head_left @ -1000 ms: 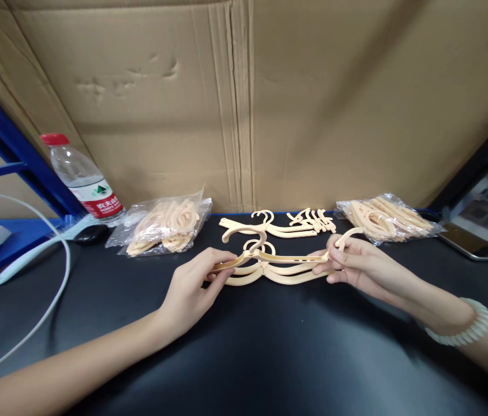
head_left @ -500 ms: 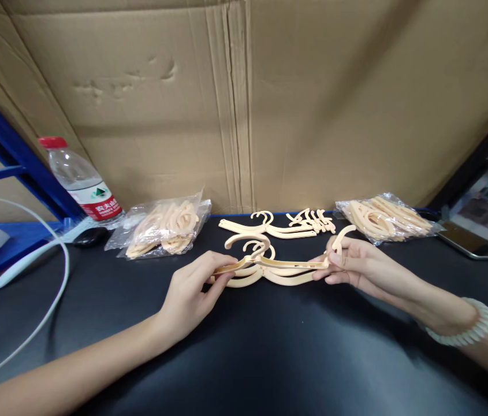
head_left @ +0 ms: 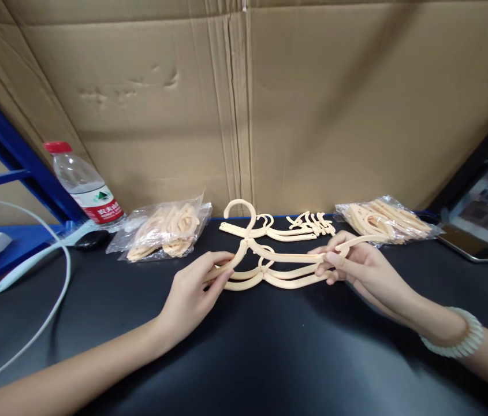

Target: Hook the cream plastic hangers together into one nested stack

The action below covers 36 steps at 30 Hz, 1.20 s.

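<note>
My left hand (head_left: 198, 289) pinches the left arm of a cream plastic clothes hanger (head_left: 287, 254), holding it over the black table with its hook standing up. At the hanger's right end, my right hand (head_left: 356, 268) is closed round the arm tip and a small curved hook piece (head_left: 362, 238) that sticks out to the right. Whether that piece is joined to the arm is hidden by the fingers. Below the held hanger lie more cream hangers (head_left: 291, 283), partly covered by it. Farther back lie other hangers (head_left: 289, 237) and a heap of small hook pieces (head_left: 313, 222).
Clear bags of hanger parts lie at the back left (head_left: 174, 228) and back right (head_left: 384, 216). A water bottle (head_left: 92, 190) with a red cap, a white cable (head_left: 68, 266) and a black mouse (head_left: 92, 240) are at left. At right lies a phone (head_left: 462, 242). Cardboard (head_left: 334, 115) walls the back.
The held hanger has rolled so its hook now points up and away instead of toward me. The small hook piece has turned with it, from upright to nearly level.
</note>
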Each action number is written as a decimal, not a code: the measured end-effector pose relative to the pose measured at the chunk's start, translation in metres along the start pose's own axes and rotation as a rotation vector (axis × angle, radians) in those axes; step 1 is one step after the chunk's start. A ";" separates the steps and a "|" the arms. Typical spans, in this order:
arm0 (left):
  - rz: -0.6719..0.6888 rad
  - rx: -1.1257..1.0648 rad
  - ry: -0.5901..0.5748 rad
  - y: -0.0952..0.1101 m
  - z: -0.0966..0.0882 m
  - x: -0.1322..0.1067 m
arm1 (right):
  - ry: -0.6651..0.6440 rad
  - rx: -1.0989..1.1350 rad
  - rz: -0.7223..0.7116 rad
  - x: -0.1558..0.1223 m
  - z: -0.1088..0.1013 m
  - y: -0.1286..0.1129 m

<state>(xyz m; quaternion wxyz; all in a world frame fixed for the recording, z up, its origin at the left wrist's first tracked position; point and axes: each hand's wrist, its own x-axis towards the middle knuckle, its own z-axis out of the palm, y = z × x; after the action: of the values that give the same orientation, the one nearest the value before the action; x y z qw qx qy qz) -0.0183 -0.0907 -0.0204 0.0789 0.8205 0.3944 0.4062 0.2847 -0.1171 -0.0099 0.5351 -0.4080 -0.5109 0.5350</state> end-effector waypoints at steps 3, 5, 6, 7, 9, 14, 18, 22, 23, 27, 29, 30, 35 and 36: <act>-0.103 -0.050 0.027 -0.003 0.001 0.000 | 0.015 0.040 -0.074 0.001 -0.002 -0.002; -0.123 -0.057 0.036 -0.005 0.001 0.000 | 0.024 0.065 -0.087 0.004 -0.009 -0.005; -0.116 -0.043 0.037 -0.005 0.001 0.000 | 0.035 0.050 -0.098 0.006 -0.013 -0.007; -0.095 -0.016 0.036 -0.004 -0.001 0.000 | 0.052 0.015 -0.115 0.008 -0.019 -0.010; -0.032 0.054 0.029 -0.003 -0.004 0.001 | 0.086 -0.103 -0.142 0.013 -0.032 -0.018; 0.165 0.121 -0.121 0.002 -0.013 0.003 | -0.139 -0.603 -0.055 0.021 -0.066 -0.042; 0.273 0.219 -0.300 0.010 -0.015 0.001 | -0.437 -0.906 0.009 0.023 -0.076 -0.049; 0.307 0.285 -0.405 0.016 -0.014 0.000 | -0.534 -1.067 -0.004 0.022 -0.074 -0.044; 0.305 0.289 -0.415 0.016 -0.014 0.000 | -0.533 -1.087 0.002 0.022 -0.073 -0.042; 0.294 0.314 -0.411 0.014 -0.013 -0.002 | -0.503 -1.158 -0.007 0.024 -0.077 -0.036; 0.284 0.322 -0.404 0.012 -0.012 -0.002 | -0.486 -1.198 -0.028 0.025 -0.080 -0.035; 0.275 0.325 -0.399 0.012 -0.011 -0.002 | -0.476 -1.216 -0.046 0.026 -0.081 -0.035; 0.223 0.371 -0.373 0.021 -0.008 -0.004 | -0.301 -1.189 -0.223 0.020 -0.060 -0.030; 0.213 0.378 -0.376 0.024 -0.008 -0.006 | -0.247 -1.185 -0.271 0.016 -0.052 -0.026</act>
<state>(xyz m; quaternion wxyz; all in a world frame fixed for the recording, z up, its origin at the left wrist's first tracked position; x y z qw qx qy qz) -0.0121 -0.1124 -0.0083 -0.0469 0.9185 0.3529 0.1720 0.3381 -0.0982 0.0097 0.2176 -0.5023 -0.8265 0.1312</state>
